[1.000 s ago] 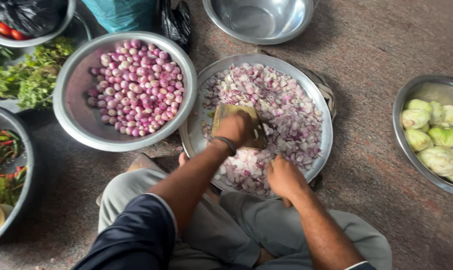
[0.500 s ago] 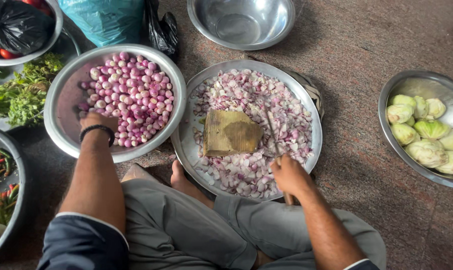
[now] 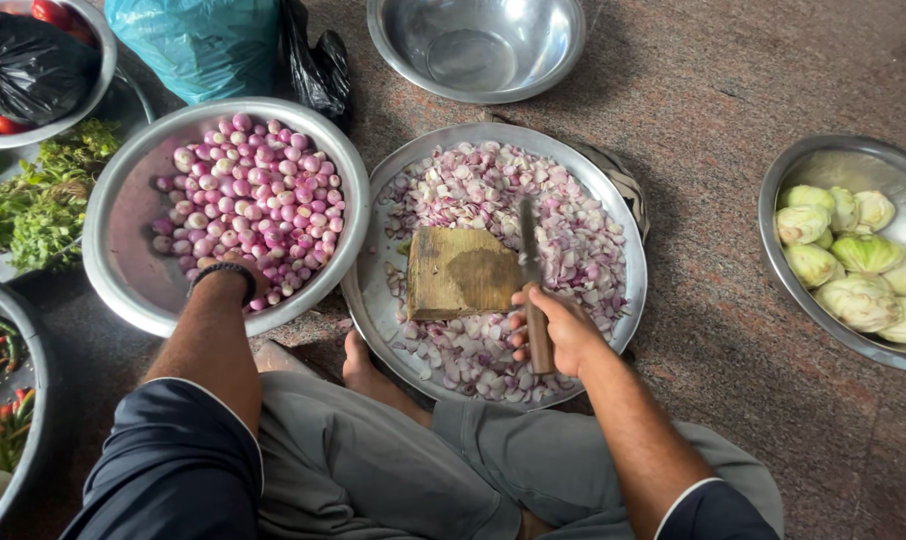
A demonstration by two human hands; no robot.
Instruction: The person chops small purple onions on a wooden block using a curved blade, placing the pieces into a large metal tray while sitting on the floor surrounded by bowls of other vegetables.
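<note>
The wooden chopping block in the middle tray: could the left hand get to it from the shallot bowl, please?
Probably yes. The left hand is in the bowl of peeled shallots, right beside the tray. The wooden block has its top and left side bare; the right hand holds the knife at its right edge.

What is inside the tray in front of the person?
The tray holds chopped shallot pieces spread around a wooden block. The right hand holds a knife over them. Whatever lies under the block is covered.
</note>
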